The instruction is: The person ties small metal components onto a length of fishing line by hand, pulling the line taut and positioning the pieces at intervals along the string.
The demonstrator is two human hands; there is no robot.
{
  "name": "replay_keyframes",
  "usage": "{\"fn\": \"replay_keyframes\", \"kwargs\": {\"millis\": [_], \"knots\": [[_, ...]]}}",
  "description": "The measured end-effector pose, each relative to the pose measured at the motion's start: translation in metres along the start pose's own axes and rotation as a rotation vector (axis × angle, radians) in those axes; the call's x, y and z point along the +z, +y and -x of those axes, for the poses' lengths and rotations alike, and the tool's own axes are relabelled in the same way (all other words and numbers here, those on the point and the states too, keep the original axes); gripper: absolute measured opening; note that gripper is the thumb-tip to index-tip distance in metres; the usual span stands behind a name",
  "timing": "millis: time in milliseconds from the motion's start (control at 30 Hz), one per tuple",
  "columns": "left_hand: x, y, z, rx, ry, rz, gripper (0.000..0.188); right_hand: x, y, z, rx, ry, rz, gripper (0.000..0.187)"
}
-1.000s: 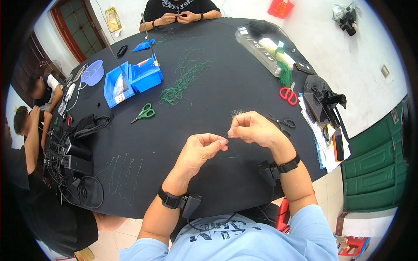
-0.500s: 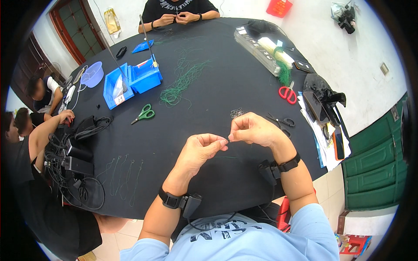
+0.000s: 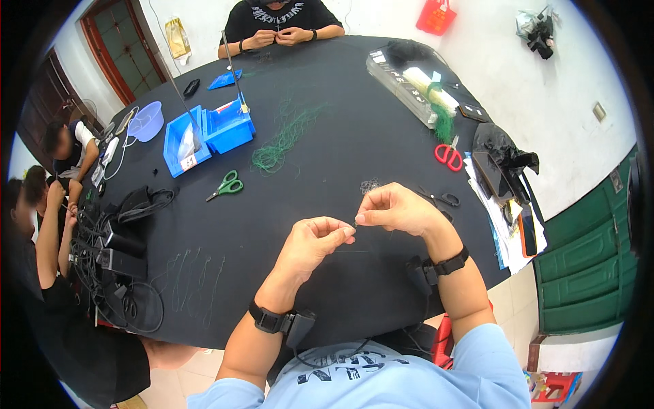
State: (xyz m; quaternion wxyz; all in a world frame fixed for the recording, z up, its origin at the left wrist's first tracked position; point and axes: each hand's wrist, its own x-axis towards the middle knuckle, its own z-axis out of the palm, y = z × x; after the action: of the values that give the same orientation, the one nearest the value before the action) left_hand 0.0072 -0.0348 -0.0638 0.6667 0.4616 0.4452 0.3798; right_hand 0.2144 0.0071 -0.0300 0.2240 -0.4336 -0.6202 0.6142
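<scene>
My left hand [image 3: 312,244] is closed in a pinch, with a thin green thread [image 3: 353,251] trailing just below its fingers. Its fingertips almost meet those of my right hand [image 3: 395,210], which is also pinched. A tiny dark piece [image 3: 355,224] shows between the two hands, too small to name. Right behind my right fingers lies a little heap of small wire-like metal pieces [image 3: 370,185]. Black-handled scissors [image 3: 448,199] rest beside my right wrist, partly hidden by it. Several cut green threads with small pieces at their ends [image 3: 199,279] lie in a row to my left.
A tangle of green thread [image 3: 271,155], green scissors [image 3: 229,184] and blue bins [image 3: 228,131] occupy the middle and left. Black cables and adapters [image 3: 122,262] crowd the left edge. Red scissors [image 3: 449,155], papers and phones [image 3: 528,232] lie right. Co-workers sit left and opposite.
Both my hands stay pinched together, with only slight finger movement. The co-worker at the left has raised both hands from the table. The whole view has shifted slightly.
</scene>
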Motion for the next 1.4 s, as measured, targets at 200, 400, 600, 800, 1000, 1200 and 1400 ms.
{"fn": "replay_keyframes", "kwargs": {"millis": [200,400,600,800,1000,1200,1400], "knots": [[0.001,-0.002,0.001,-0.008,-0.044,0.026,0.019,0.002,-0.002,0.000,-0.027,0.046,0.045,0.014],[0.004,-0.004,0.000,-0.008,-0.061,0.021,0.020,0.002,0.000,0.000,-0.053,0.058,0.039,0.014],[0.003,-0.006,0.000,0.015,-0.057,0.024,0.020,0.004,-0.002,0.001,-0.122,0.031,0.122,0.015],[0.001,-0.006,-0.001,0.006,-0.065,0.033,0.021,0.002,-0.001,0.001,-0.119,-0.021,0.135,0.014],[-0.001,-0.004,-0.001,-0.003,-0.050,-0.015,0.023,0.000,0.001,0.000,-0.112,-0.026,0.157,0.014],[0.000,-0.001,-0.001,0.022,-0.006,-0.024,0.021,-0.002,0.000,-0.001,-0.079,-0.024,0.157,0.017],[-0.006,-0.001,-0.002,0.089,0.042,0.069,0.015,-0.002,0.017,-0.012,-0.021,-0.090,-0.041,0.018]]}}
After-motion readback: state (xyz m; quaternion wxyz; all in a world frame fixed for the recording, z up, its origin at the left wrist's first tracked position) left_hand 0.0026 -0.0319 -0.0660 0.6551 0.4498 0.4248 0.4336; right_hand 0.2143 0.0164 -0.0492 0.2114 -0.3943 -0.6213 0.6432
